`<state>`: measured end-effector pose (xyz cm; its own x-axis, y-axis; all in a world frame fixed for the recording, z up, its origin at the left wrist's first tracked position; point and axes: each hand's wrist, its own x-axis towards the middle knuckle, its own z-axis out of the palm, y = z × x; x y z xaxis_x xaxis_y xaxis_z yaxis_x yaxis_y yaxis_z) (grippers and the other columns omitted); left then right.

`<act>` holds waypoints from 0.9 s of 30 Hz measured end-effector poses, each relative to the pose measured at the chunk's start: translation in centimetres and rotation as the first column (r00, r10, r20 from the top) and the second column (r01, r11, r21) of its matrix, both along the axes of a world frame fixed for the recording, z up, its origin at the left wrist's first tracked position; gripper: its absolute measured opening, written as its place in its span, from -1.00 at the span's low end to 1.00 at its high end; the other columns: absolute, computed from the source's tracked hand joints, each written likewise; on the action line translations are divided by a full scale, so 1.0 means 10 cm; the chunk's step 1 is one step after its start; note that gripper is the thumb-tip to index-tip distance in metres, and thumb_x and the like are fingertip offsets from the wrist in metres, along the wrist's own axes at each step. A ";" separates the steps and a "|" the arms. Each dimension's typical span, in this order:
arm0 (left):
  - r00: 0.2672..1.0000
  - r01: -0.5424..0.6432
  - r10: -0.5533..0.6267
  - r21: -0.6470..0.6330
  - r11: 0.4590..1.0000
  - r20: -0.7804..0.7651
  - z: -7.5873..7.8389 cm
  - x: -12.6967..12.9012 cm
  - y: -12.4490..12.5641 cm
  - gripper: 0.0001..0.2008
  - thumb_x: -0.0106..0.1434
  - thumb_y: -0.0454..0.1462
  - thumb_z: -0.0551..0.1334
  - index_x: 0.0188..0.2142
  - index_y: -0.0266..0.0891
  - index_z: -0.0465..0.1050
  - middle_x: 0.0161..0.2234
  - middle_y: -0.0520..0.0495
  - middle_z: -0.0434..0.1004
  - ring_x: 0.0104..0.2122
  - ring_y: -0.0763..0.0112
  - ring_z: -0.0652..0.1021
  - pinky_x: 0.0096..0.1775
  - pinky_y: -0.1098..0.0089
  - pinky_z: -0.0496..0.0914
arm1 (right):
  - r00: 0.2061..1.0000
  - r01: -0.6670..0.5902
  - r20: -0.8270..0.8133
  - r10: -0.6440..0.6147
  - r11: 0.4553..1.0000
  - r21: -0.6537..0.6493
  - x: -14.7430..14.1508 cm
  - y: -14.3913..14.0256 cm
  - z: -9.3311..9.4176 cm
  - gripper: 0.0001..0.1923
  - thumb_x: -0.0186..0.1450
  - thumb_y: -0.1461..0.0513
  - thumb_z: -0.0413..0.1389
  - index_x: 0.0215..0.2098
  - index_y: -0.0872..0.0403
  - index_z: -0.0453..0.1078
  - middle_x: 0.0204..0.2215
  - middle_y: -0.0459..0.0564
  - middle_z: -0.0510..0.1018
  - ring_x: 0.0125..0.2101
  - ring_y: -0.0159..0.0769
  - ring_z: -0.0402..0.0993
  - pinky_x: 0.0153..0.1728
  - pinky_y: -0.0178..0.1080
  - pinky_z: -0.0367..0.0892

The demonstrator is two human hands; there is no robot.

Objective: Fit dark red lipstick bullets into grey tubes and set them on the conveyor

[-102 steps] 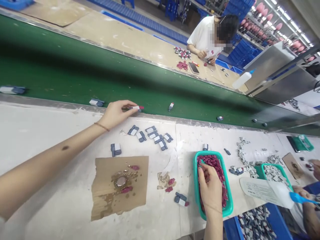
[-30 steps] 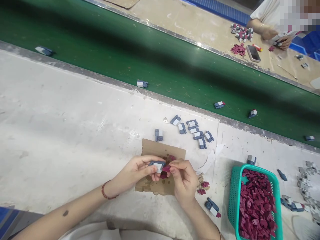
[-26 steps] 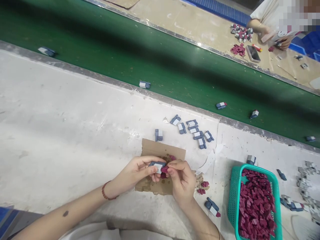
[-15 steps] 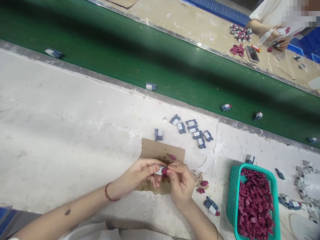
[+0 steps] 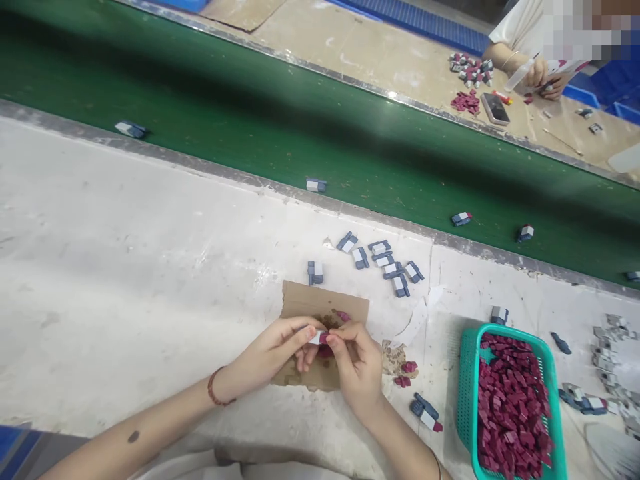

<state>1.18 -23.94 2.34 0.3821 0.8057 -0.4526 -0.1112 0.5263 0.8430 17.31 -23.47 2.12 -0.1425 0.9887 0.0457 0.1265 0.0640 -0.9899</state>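
Observation:
Between the fingertips of my left hand (image 5: 285,343) is a small white plastic part (image 5: 316,338). My right hand (image 5: 359,360) pinches a maroon piece (image 5: 324,337) against the white part's right end. Both hands are over a stained cardboard sheet (image 5: 300,300), where another maroon piece (image 5: 342,315) lies. Beyond the cardboard, several blue-and-white parts (image 5: 389,268) lie in a loose group, with one blue-and-white part (image 5: 315,273) apart to the left. Two loose maroon pieces (image 5: 406,373) are right of the cardboard. Fingers hide the lower side of the held part.
A green basket (image 5: 466,393) heaped with maroon pieces (image 5: 513,407) stands at the right. Past the table edge runs a green conveyor belt (image 5: 240,127) carrying several blue-and-white parts. Across it, a co-worker's hands (image 5: 545,77) hold a bottle and a small part.
Parts on the belt have shifted to the right. My hands still hold the white part and maroon piece together, with little visible movement. The camera view has shifted slightly.

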 end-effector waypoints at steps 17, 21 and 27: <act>0.784 0.429 -0.045 0.488 0.761 -0.619 0.17 -0.13 0.50 -0.61 0.33 -0.01 0.05 -0.16 -0.17 0.53 -0.23 -0.10 0.66 -0.30 0.21 0.60 -0.29 0.41 0.45 | 0.987 0.095 0.142 -0.077 0.988 -0.124 0.57 0.03 0.36 -0.81 0.32 0.16 0.08 -0.27 0.03 0.52 -0.41 -0.07 0.59 -0.40 -0.31 0.50 -0.38 -0.31 0.37; 0.639 0.230 0.348 0.602 0.765 -0.686 0.18 -0.35 1.03 -0.52 0.23 0.09 0.13 -0.09 -0.21 0.49 -0.05 -0.13 0.60 -0.10 0.11 0.54 -0.06 0.30 0.41 | 0.685 0.374 0.585 -0.436 0.898 0.231 1.36 -0.04 0.51 -0.80 0.34 0.19 0.03 -0.29 0.04 0.50 -0.34 0.02 0.57 -0.32 -0.20 0.46 -0.28 -0.20 0.34; 0.349 0.237 0.503 0.594 0.769 -0.790 0.13 -0.54 1.77 -0.61 0.30 -0.11 0.10 -0.04 -0.37 0.41 -0.07 -0.20 0.52 -0.09 0.11 0.47 0.04 0.18 0.33 | 0.296 0.362 0.929 -0.220 0.926 0.104 2.03 -0.09 0.33 -0.76 0.30 0.22 0.02 -0.27 0.11 0.52 -0.29 0.17 0.59 -0.27 -0.02 0.48 -0.24 -0.09 0.31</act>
